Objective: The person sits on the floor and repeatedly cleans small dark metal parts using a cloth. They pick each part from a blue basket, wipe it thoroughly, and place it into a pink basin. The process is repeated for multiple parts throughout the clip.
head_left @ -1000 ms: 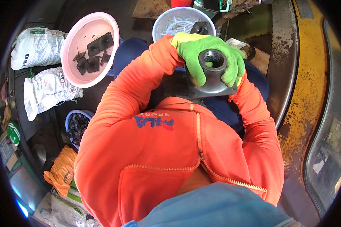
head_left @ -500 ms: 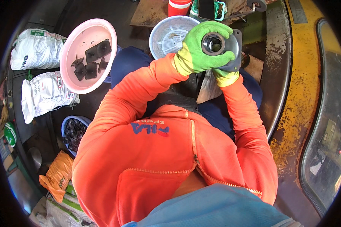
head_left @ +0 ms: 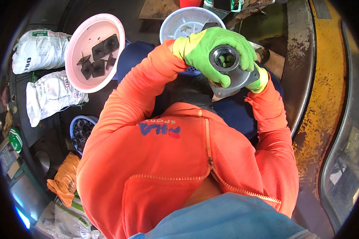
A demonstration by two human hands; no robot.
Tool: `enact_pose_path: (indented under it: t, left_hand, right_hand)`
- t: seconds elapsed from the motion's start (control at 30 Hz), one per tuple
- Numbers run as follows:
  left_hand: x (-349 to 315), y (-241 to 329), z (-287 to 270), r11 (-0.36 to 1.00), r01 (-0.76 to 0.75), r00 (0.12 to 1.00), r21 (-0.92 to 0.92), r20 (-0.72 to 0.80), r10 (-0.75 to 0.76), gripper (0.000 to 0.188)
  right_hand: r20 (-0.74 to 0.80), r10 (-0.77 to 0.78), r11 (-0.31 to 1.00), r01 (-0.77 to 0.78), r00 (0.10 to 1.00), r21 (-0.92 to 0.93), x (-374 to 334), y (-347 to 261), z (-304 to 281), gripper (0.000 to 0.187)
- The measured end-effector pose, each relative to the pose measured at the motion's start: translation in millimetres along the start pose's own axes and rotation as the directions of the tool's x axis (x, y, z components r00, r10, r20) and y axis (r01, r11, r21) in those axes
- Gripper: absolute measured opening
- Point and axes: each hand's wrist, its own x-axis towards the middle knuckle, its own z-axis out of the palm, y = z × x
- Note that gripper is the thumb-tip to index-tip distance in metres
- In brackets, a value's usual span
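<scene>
A dark flanged part [head_left: 241, 81] with a round hollow collar and a flat plate with corner holes is held up in front of me. My left hand [head_left: 219, 49], in a green and yellow glove, curls round the collar, with the thumb on the near side. My right hand [head_left: 260, 81], in a similar glove, grips the plate from its right side and from beneath. Most of the right fingers are hidden behind the part. Some green glove shows through the collar's hole.
At the left stands a pink basin [head_left: 73, 65] with several dark flanged pieces [head_left: 98, 68]. A pale blue colander [head_left: 170, 24] lies beyond my hands. A blue basket [head_left: 92, 119] holds dark parts. White sacks [head_left: 42, 51] lie far left; a rusty yellow machine [head_left: 325, 79] flanks my right.
Both hands have brought the part lower and nearer to me. It has turned, so its plate now points toward me and its collar opening faces up.
</scene>
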Motion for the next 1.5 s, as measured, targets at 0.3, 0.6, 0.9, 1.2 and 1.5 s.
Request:
enact_pose_path:
  t: [0.3,0.6,0.9,1.2,1.5]
  left_hand:
    - [2.2,5.2,-9.2,0.943,-0.019,1.0,-0.331,-0.003,0.019,0.047]
    - [-6.7,2.4,-28.0,0.748,0.262,0.916,0.61,-0.401,0.007,0.064]
    - [-19.8,-22.8,-9.8,0.316,-0.139,0.6,-0.938,-0.334,-0.727,0.06]
    - [-30.7,-31.0,-32.2,0.436,0.061,0.573,-0.898,-0.326,-0.751,0.061]
    - [-26.8,-27.3,-33.5,0.452,0.013,0.661,-0.892,-0.332,-0.673,0.055]
  right_hand:
    - [-0.032,0.147,0.928,-0.127,0.989,0.35,6.9,-1.6,10.5,0.042]
    - [-0.011,0.8,0.023,-0.012,0.599,1.0,46.1,-3.0,-9.1,0.024]
    - [-0.331,0.805,0.487,-0.23,0.492,0.842,60.1,9.2,-11.4,0.042]
    - [-0.415,0.41,0.896,-0.274,0.813,0.349,28.2,16.0,-25.7,0.024]
    - [-0.497,0.264,0.95,-0.311,0.827,-0.012,33.2,8.7,-23.0,0.026]
